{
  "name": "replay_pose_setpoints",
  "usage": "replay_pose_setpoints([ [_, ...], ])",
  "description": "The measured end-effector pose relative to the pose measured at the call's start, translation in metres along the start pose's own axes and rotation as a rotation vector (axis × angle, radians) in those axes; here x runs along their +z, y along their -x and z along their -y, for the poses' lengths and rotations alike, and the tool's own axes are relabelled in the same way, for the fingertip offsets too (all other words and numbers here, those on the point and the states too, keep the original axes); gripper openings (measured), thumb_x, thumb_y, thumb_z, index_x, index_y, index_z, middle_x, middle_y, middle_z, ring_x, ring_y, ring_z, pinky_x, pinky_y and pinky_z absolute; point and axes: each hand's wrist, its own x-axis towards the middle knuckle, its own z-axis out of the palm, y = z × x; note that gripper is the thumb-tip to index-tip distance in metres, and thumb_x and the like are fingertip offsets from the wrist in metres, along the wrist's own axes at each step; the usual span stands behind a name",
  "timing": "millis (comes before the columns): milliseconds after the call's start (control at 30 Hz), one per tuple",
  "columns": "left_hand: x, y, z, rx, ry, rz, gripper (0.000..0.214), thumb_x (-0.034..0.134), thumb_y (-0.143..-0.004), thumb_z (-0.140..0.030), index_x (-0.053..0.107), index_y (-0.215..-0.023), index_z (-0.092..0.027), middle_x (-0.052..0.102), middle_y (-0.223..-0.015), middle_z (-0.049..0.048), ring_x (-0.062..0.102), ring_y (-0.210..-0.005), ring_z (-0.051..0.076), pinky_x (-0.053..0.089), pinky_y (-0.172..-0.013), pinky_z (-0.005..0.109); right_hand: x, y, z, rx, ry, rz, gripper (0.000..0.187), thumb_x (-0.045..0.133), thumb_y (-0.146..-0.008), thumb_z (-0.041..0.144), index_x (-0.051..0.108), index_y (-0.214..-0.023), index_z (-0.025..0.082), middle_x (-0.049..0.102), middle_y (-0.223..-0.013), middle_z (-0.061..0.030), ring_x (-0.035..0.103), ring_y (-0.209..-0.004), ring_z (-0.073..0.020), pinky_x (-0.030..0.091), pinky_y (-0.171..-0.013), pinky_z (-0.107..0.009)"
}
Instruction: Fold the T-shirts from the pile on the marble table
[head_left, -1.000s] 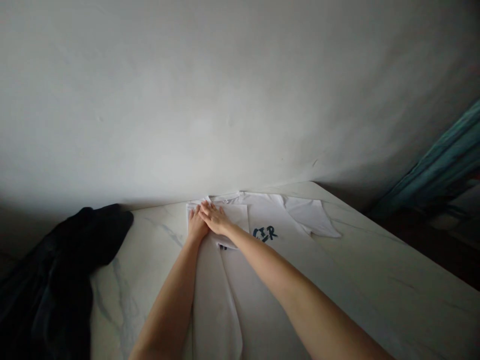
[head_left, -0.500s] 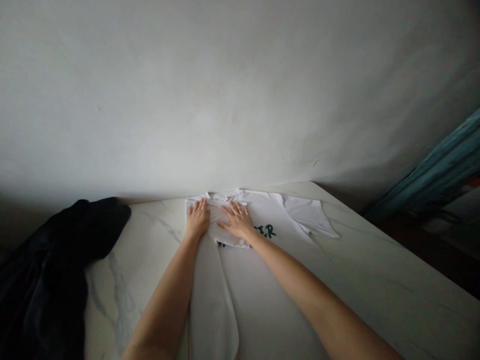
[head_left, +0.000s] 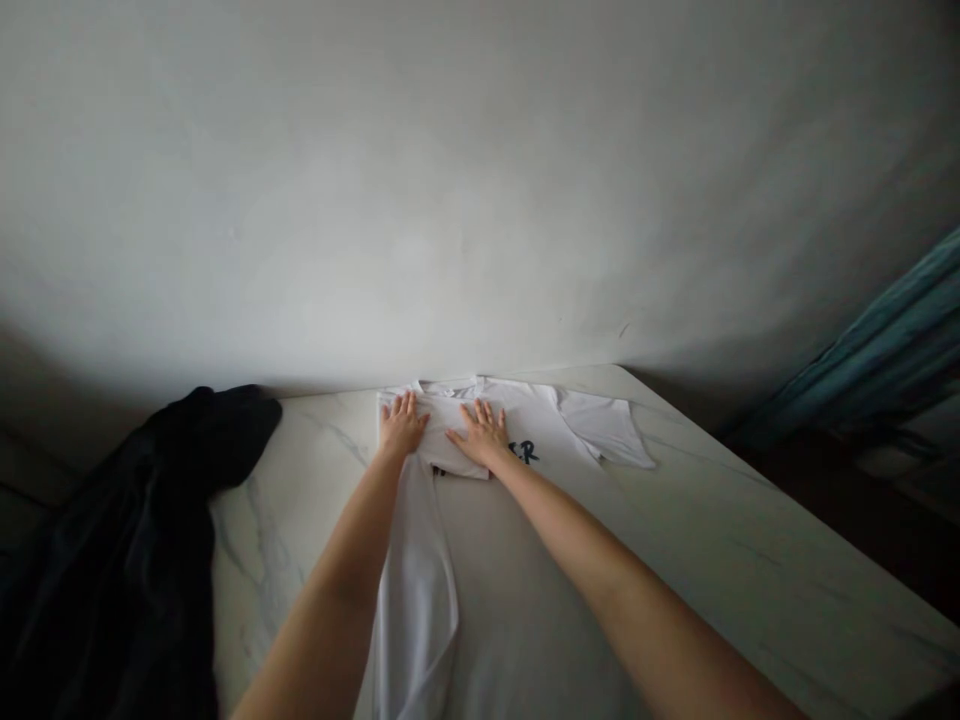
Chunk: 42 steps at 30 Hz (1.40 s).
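A white T-shirt (head_left: 525, 540) with dark lettering on its chest lies spread on the table, collar toward the wall. Its left side is folded inward, so that sleeve lies across the chest and covers part of the letters. My left hand (head_left: 403, 428) rests flat with fingers spread on the folded shoulder, near the left fold edge. On the folded sleeve lies my right hand (head_left: 481, 434), palm down and fingers apart. The right sleeve (head_left: 606, 425) stretches outward, unfolded. My forearms hide parts of the shirt body.
A marble-patterned white table (head_left: 720, 530) stands against a pale wall (head_left: 465, 200). Dark cloth (head_left: 142, 530) is heaped at the table's left side. Teal fabric (head_left: 862, 330) hangs beyond the right edge.
My right hand has shifted slightly over the folded sleeve, which looks smoother. Along the lower left, the folded strip has become more rumpled. The view has moved a little.
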Motion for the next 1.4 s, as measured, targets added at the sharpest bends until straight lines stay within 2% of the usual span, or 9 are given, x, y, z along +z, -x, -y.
replay_pose_setpoints([
  [100,-0.006,0.014,-0.005,0.002,-0.018,0.051,0.062,0.035,-0.099,-0.040,0.033,-0.153,-0.010,0.034,-0.157,0.0194,0.031,-0.146,0.033,0.028,-0.116,0.054,-0.004,0.008,0.009,-0.073,0.015,-0.003,0.080,0.029,-0.096,0.065,0.027,-0.156,0.012,0.013,-0.164,-0.0168,0.007,-0.152,-0.0295,-0.002,-0.119,-0.055],
  [267,-0.002,0.062,-0.007,0.105,-0.013,0.045,0.058,0.030,-0.101,-0.035,0.031,-0.154,-0.010,0.032,-0.158,0.0186,0.030,-0.147,0.032,0.031,-0.115,0.050,0.001,0.029,0.027,-0.321,-0.047,0.059,0.063,0.023,-0.102,0.052,0.028,-0.156,0.020,0.014,-0.165,-0.0085,0.014,-0.151,-0.0244,0.010,-0.121,-0.050],
  [400,-0.005,0.095,-0.002,0.129,0.004,0.039,0.056,0.026,-0.101,-0.032,0.030,-0.154,-0.014,0.033,-0.158,0.0156,0.030,-0.147,0.031,0.031,-0.115,0.051,0.003,0.045,0.030,-0.295,-0.044,0.065,0.062,0.024,-0.102,0.051,0.031,-0.155,0.020,0.015,-0.164,-0.0099,0.015,-0.151,-0.0255,0.011,-0.120,-0.051],
  [533,-0.013,0.119,0.001,0.126,-0.016,0.037,0.055,0.026,-0.102,-0.037,0.032,-0.154,-0.019,0.034,-0.159,0.0120,0.029,-0.147,0.031,0.030,-0.116,0.053,0.003,0.055,0.026,-0.288,-0.030,0.025,0.061,0.029,-0.101,0.052,0.031,-0.155,0.023,0.018,-0.164,-0.0095,0.018,-0.150,-0.0260,0.013,-0.120,-0.049],
  [700,-0.020,0.138,-0.003,0.119,-0.065,0.026,0.057,0.029,-0.101,-0.041,0.036,-0.152,-0.016,0.033,-0.159,0.0135,0.029,-0.147,0.030,0.027,-0.118,0.048,0.005,0.065,0.019,-0.287,-0.023,-0.008,0.060,0.030,-0.102,0.052,0.031,-0.155,0.025,0.020,-0.164,-0.0095,0.020,-0.150,-0.0268,0.014,-0.120,-0.049],
  [900,-0.025,0.158,-0.008,0.118,-0.070,0.042,0.059,0.029,-0.101,-0.044,0.034,-0.153,-0.016,0.031,-0.159,0.0149,0.028,-0.148,0.030,0.027,-0.118,0.049,0.007,0.083,0.007,-0.299,-0.016,-0.046,0.059,0.033,-0.102,0.050,0.034,-0.154,0.022,0.024,-0.163,-0.0107,0.022,-0.149,-0.0266,0.016,-0.120,-0.045],
  [1233,-0.027,0.203,-0.009,0.173,-0.036,0.070,0.060,0.031,-0.101,-0.048,0.032,-0.154,-0.021,0.025,-0.162,0.0134,0.022,-0.150,0.029,0.026,-0.119,0.049,0.001,0.110,-0.011,-0.290,0.009,0.037,0.061,0.032,-0.102,0.049,0.027,-0.157,0.022,0.018,-0.164,-0.0102,0.016,-0.151,-0.0253,0.014,-0.120,-0.047],
  [1400,-0.030,0.241,-0.012,0.260,-0.024,0.060,0.060,0.030,-0.101,-0.049,0.030,-0.155,-0.021,0.024,-0.162,0.0131,0.019,-0.150,0.029,0.025,-0.119,0.049,0.001,0.143,-0.008,-0.289,-0.009,0.040,0.064,0.039,-0.100,0.044,0.029,-0.155,0.014,0.017,-0.163,-0.0175,0.017,-0.150,-0.0302,0.016,-0.120,-0.051],
])
